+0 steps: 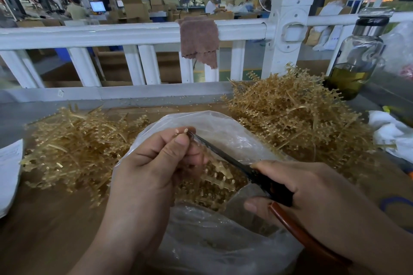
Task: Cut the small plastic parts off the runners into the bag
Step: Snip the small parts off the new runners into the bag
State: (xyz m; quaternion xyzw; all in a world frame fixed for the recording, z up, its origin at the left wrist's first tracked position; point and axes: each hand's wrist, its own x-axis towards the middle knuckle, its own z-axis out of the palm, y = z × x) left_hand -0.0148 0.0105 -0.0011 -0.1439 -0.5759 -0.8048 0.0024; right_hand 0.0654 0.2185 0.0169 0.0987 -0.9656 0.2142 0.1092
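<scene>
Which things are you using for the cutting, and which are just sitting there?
Using: left hand pinching a runner, right hand holding scissors, bag, left pile and right pile of runners.
Lying about: cloth on the rail, bottle, paper, white rag.

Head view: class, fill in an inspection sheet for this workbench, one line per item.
Surface: brown table.
Job's things: clear bag open in the middle; left runner pile and right runner pile beside it; scissors at the held runner.
Clutter: bottle, paper, white rag.
Hands: left hand pinches the held runner; right hand grips the scissors.
Cables: nothing seen.
Surroundings: white railing with a cloth draped over it; workshop with cartons beyond.
</scene>
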